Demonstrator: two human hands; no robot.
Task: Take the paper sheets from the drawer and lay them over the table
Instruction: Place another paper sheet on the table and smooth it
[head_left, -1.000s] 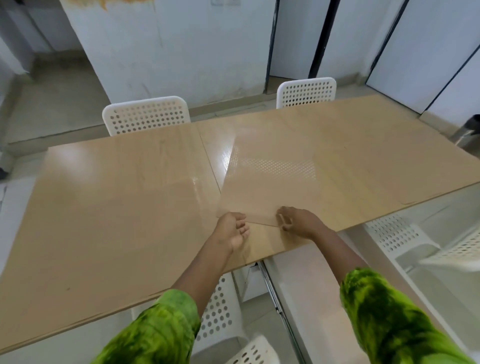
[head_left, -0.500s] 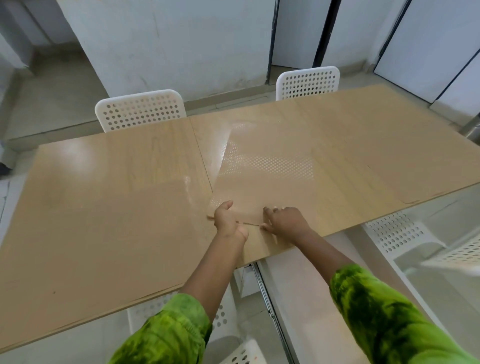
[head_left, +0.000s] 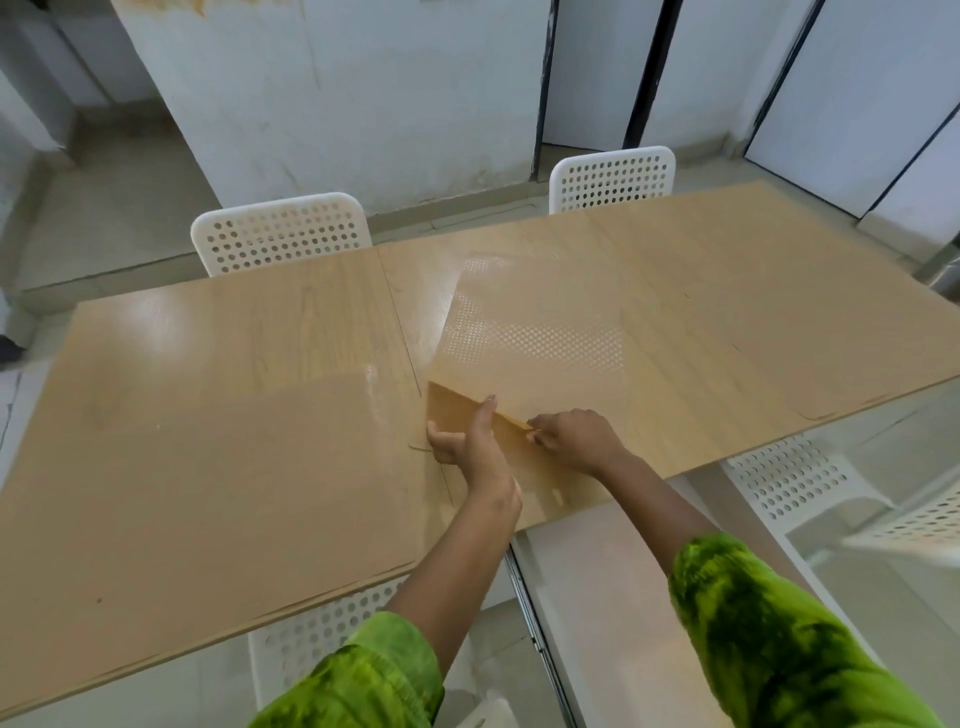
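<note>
The table (head_left: 235, 322) fills the middle of the frame, a long wood-grain top running from lower left to upper right, with two white perforated chairs (head_left: 280, 235) behind its far edge. A matte laid sheet (head_left: 208, 493) of the same colour covers its lower-left part. More paper seems to lie over the right half, though where one piece ends and the next begins is hard to tell.

The centre sheet (head_left: 530, 343) is the one in hand. It is glossy, rests on the table at mid-frame, and its near-left corner (head_left: 451, 408) is raised so the darker underside shows.

Both hands hold that near edge. The left hand (head_left: 467, 444) has its fingers curled beneath the lifted corner and its thumb up against the edge. Just to its right, the right hand (head_left: 576, 441) pinches the same edge with its fingertips (head_left: 536, 435).

Nearly the whole sheet lies away from the grip, toward the upper right of the frame, while the hands sit close together at its lower-left end. Its left edge slants up and to the right. Any shift or straightening will likely swing the far end widely, so the hands may need to spread along the edge first. The left hand is nearer the free corner, and the right is nearer the sheet's body.
</note>
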